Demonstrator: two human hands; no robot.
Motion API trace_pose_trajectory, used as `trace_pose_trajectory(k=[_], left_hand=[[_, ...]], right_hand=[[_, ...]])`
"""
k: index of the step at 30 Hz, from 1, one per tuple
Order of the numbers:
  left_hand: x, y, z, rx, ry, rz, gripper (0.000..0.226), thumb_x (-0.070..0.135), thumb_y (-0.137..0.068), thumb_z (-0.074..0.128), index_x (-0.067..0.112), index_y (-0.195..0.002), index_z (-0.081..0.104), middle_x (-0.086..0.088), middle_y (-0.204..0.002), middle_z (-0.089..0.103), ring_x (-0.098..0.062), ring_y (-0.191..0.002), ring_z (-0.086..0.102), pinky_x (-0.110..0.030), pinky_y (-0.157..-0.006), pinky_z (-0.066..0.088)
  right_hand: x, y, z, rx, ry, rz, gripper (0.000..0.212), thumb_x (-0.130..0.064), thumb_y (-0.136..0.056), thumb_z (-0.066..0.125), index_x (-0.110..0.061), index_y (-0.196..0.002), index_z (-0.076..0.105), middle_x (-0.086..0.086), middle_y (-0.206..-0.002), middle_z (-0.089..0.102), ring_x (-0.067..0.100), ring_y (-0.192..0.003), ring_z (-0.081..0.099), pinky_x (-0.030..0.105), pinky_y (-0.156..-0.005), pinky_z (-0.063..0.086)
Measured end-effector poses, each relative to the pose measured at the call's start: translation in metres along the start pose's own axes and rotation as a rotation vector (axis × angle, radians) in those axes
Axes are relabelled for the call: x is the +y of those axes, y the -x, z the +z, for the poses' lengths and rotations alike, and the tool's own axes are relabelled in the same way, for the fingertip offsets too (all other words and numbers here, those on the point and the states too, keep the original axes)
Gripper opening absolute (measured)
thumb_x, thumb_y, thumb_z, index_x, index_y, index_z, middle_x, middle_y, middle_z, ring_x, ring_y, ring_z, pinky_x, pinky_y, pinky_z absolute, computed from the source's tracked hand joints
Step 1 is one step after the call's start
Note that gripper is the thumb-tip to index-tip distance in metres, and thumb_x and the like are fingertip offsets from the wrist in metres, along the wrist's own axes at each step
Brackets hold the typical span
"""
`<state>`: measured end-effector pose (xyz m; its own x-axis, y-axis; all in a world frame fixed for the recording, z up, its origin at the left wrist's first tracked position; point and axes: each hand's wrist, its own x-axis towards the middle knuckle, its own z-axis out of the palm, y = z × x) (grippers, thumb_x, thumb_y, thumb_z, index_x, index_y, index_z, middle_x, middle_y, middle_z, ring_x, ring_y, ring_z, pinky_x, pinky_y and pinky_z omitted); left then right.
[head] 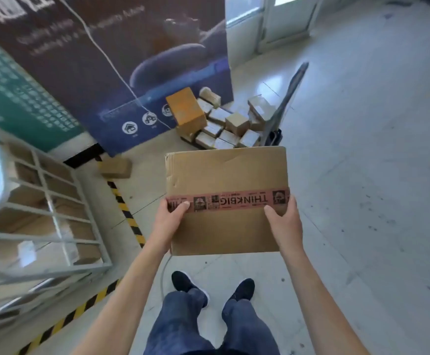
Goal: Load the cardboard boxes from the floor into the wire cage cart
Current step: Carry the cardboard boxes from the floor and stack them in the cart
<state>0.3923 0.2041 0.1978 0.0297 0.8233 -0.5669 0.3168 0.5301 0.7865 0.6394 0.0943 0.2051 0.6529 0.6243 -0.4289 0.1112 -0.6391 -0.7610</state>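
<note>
**Item:** box (pixel 225 172). One unit, plain brown corrugated card, flat and roughly square. A band of pink printed tape (pixel 230 199) is sealing it across the middle.

**Location:** being held level in the air to the right of the cart (pixel 93 221), above the floor. It is not yet inside the cart.

**Hold:** the left hand (pixel 170 219) is gripping the box's left edge, with the thumb lying over the tape end and the fingers hidden beneath. The right hand (pixel 285 221) is gripping the opposite edge the same way.

**Condition:** the top face is creasing near the edge farthest from the person. The corner nearest the cart on that edge is showing dents and small tears.

**Handling (judged):**
- Weight is probably light to moderate, since edge grips alone are carrying it away from the body.
- The card is staying flat, so it is stiff enough, though it is likely yielding at the dented corner.
- The matte card should be giving good grip, and the tape is likely slicker.
- The best hold is on opposite edges with the fingers under the base, clear of the damaged corner.

**Cart:** wire-grid sides, blurred. Brown boxes are showing through the mesh.

**Remaining stock:** a pile (pixel 221 124) of small boxes is lying on the floor well beyond the cart, to its right. A single carton (pixel 115 168) is lying just beyond the cart's far corner.
</note>
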Motion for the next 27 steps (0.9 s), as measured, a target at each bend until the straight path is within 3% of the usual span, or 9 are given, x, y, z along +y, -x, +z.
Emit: trace_pose_trajectory(k=[4, 6, 9, 12, 15, 20, 25, 27], left_hand=[[-0.028, 0.037, -0.135, 0.252, 0.079, -0.004, 0.054, 0.051, -0.084, 0.066, 0.035, -0.133, 0.049, 0.010, -0.124, 0.062, -0.017, -0.116, 0.057, -0.046, -0.100, 0.048], [-0.038, 0.058, -0.196, 0.359, 0.079, 0.018, 0.065, 0.058, -0.080, 0.066, 0.036, -0.138, 0.047, 0.010, -0.126, 0.062, -0.019, -0.120, 0.056, -0.049, -0.104, 0.046], [-0.053, 0.092, -0.295, 0.502, 0.049, 0.021, 0.080, 0.071, -0.071, 0.062, 0.041, -0.143, 0.043, 0.012, -0.131, 0.060, -0.018, -0.124, 0.054, -0.050, -0.105, 0.045], [-0.075, 0.132, -0.394, 0.677, 0.030, -0.003, 0.084, 0.077, -0.068, 0.058, 0.043, -0.144, 0.041, 0.010, -0.130, 0.060, -0.020, -0.125, 0.053, -0.051, -0.104, 0.045], [-0.097, 0.165, -0.470, 0.812, 0.034, -0.029, 0.085, 0.079, -0.067, 0.058, 0.043, -0.143, 0.043, 0.011, -0.128, 0.061, -0.018, -0.123, 0.053, -0.050, -0.104, 0.045], [-0.130, 0.196, -0.570, 0.926, 0.115, -0.040, 0.081, 0.075, -0.068, 0.061, 0.041, -0.140, 0.048, 0.015, -0.125, 0.062, -0.014, -0.119, 0.056, -0.048, -0.103, 0.047], [-0.158, 0.207, -0.667, 1.048, 0.113, -0.058, 0.075, 0.073, -0.071, 0.060, 0.040, -0.138, 0.050, 0.019, -0.122, 0.062, -0.011, -0.116, 0.057, -0.042, -0.097, 0.049], [-0.170, 0.205, -0.713, 1.079, 0.095, -0.073, 0.074, 0.073, -0.072, 0.059, 0.040, -0.137, 0.050, 0.019, -0.121, 0.062, -0.010, -0.113, 0.058, -0.041, -0.094, 0.050]], right_hand=[[-0.073, 0.062, 0.094, -0.171, 0.109, -0.147, 0.069, -0.042, -0.090, 0.060, -0.031, -0.152, 0.032, -0.005, -0.144, 0.051, 0.021, -0.131, 0.048, 0.050, -0.106, 0.044], [-0.104, 0.094, 0.135, -0.252, 0.139, -0.219, 0.065, -0.046, -0.089, 0.062, -0.033, -0.148, 0.038, -0.008, -0.139, 0.054, 0.018, -0.129, 0.049, 0.048, -0.104, 0.044], [-0.146, 0.145, 0.199, -0.366, 0.188, -0.351, 0.059, -0.058, -0.085, 0.062, -0.043, -0.139, 0.044, -0.012, -0.127, 0.056, 0.012, -0.117, 0.051, 0.042, -0.097, 0.045], [-0.180, 0.210, 0.268, -0.463, 0.229, -0.469, 0.072, -0.065, -0.084, 0.062, -0.040, -0.147, 0.039, -0.012, -0.131, 0.052, 0.012, -0.123, 0.048, 0.044, -0.105, 0.042], [-0.199, 0.270, 0.325, -0.558, 0.187, -0.553, 0.067, -0.057, -0.088, 0.065, -0.038, -0.146, 0.040, -0.009, -0.127, 0.050, 0.014, -0.122, 0.049, 0.042, -0.105, 0.041], [-0.226, 0.344, 0.417, -0.804, 0.118, -0.543, 0.053, -0.041, -0.092, 0.065, -0.041, -0.142, 0.045, -0.004, -0.129, 0.057, 0.017, -0.116, 0.056, 0.050, -0.101, 0.048], [-0.259, 0.405, 0.514, -0.945, 0.033, -0.538, 0.048, -0.030, -0.093, 0.067, -0.054, -0.131, 0.051, -0.028, -0.114, 0.064, -0.001, -0.102, 0.060, 0.026, -0.080, 0.049], [-0.268, 0.426, 0.561, -0.990, 0.015, -0.526, 0.052, -0.029, -0.093, 0.068, -0.048, -0.138, 0.051, -0.025, -0.119, 0.063, -0.003, -0.104, 0.060, 0.024, -0.080, 0.049]])
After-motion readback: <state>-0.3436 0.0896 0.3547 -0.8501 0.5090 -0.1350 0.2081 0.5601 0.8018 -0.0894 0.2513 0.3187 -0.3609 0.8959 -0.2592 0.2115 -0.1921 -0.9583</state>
